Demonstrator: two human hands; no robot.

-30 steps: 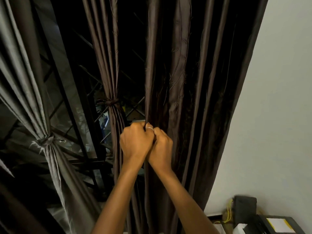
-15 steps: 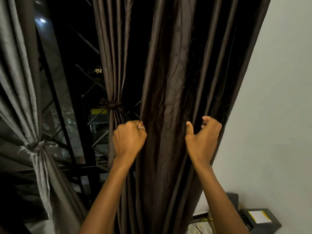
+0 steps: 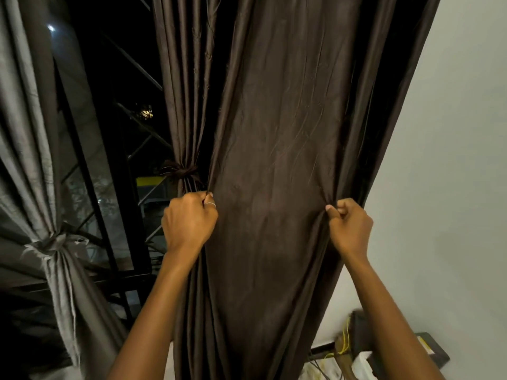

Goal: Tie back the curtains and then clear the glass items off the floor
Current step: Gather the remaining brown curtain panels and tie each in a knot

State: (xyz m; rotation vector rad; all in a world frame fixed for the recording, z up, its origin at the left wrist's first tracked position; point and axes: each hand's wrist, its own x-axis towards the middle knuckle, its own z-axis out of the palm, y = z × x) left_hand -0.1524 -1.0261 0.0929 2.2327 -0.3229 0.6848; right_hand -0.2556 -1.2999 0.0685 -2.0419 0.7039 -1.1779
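As left hand [image 3: 189, 223], right hand [image 3: 351, 229] grip one curtain [image 3: 274, 146] | tied curtains [image 3: 181, 91] [image 3: 24, 146]: two

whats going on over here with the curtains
A person is working on the dark brown curtain by the wall. The left hand grips its left edge and the right hand pinches its right edge, so the cloth is spread wide between them and not yet tied. The narrow brown curtain beside it and the grey curtain at far left are already knotted. No glass items are in view.
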